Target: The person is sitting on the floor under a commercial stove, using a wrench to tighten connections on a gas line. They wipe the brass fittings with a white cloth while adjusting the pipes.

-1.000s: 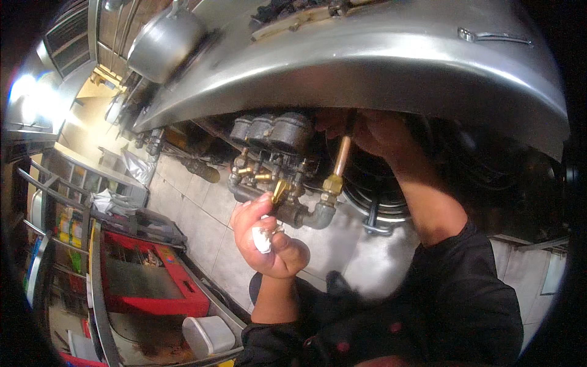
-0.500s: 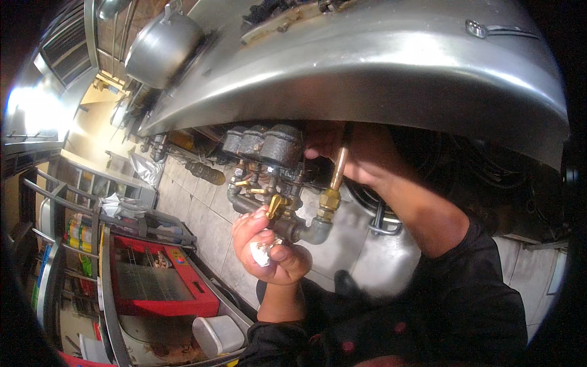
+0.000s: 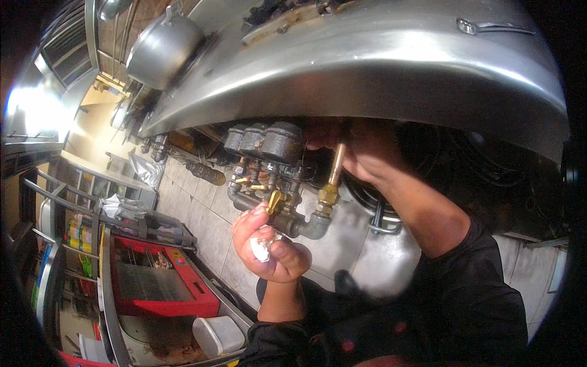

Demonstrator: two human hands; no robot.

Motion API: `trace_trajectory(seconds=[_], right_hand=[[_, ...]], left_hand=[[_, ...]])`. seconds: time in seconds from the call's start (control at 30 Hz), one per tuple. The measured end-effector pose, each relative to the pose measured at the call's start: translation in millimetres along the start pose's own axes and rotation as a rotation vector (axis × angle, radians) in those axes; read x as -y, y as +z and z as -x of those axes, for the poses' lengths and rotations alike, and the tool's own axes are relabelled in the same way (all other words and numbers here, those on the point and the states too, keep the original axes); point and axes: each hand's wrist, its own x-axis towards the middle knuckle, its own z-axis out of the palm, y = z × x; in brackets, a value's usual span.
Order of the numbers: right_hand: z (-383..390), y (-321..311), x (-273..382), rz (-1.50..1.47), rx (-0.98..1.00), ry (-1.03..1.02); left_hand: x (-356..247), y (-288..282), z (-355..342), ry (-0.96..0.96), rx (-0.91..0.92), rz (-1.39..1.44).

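Note:
My left hand (image 3: 269,254) is closed around a crumpled white piece (image 3: 260,249), perhaps paper or cloth. Its fingertips are beside a brass valve lever (image 3: 275,202) on a dark gas pipe assembly (image 3: 244,200). Above the levers sit several blackened round metal fittings (image 3: 282,142). A copper tube (image 3: 337,165) rises from a brass nut (image 3: 328,194) at the pipe's right elbow. Behind this tube, my right hand (image 3: 361,160) reaches up under the steel stove edge (image 3: 367,92); its fingers are mostly hidden in shadow, so what they touch cannot be made out.
On the stove top at the far left stands a large aluminium pot (image 3: 164,52). A metal rack (image 3: 55,196) and a red-framed appliance (image 3: 165,278) are at the left, with a white plastic tub (image 3: 217,336) near them. Pale tiles (image 3: 208,208) cover the floor.
Both hands stay in nearly the same places. The left hand has shifted very slightly against the pipes, and the right hand's fingers show less, deeper in shadow under the stove edge.

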Motion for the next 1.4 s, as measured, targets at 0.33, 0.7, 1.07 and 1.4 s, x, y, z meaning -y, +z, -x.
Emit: trace_trajectory(seconds=[0.33,0.7,1.07,1.4], right_hand=[[2.2,16.5,6.0,0.159,0.001,-0.072],[7.5,23.0,8.5,0.182,0.08,-0.061],[-5.6,-7.0,9.9,0.308,0.347,0.053],[7.4,17.1,17.9,0.607,0.382,0.052]], left_hand=[[-0.5,1.6,0.3,0.007,-0.009,0.009],[-0.6,1.9,0.7,-0.004,-0.009,0.012],[-1.1,2.8,-0.2,0.002,0.002,0.022],[1.1,0.7,-1.5,0.028,0.005,-0.009]])
